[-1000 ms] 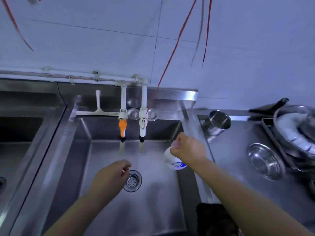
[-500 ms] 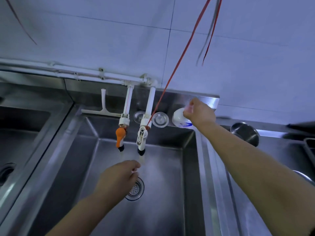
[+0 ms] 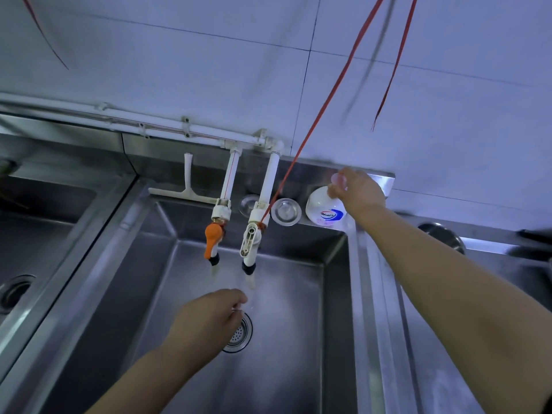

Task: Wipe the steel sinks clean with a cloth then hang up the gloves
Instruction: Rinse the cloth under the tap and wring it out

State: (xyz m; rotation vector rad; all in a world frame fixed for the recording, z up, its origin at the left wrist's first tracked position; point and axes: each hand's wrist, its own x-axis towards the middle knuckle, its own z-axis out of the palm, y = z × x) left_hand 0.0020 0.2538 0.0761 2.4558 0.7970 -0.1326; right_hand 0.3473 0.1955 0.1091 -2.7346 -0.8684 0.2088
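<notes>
Over the sink: deep stainless steel sink basin (image 3: 298, 339), round perforated drain strainer (image 3: 240, 334) in its floor.
Left hand (image 3: 206, 319): fingers loosely curled, holding nothing, under the white plastic tap (image 3: 249, 249).
Right hand (image 3: 357, 191): fingers pinching the top of the white round soap bottle (image 3: 324, 210) on the back ledge.
Beside it: flat round steel drain cover (image 3: 286, 211), orange-handled tap (image 3: 213, 237), white squeegee (image 3: 186, 186).

Your middle sink, a brushed stainless-steel basin (image 3: 191, 294), has a dull satin sheen and looks smooth and wet near its perforated metal drain strainer (image 3: 240, 334). Behind the basin, the two taps are matt white plastic pipe; one has a glossy orange plastic lever (image 3: 212, 238). Right of the taps sit a shiny round metal plug (image 3: 286, 211) and a glossy white plastic soap bottle (image 3: 324, 211). The wall above the basin is smooth pale tile (image 3: 209, 70).
</notes>
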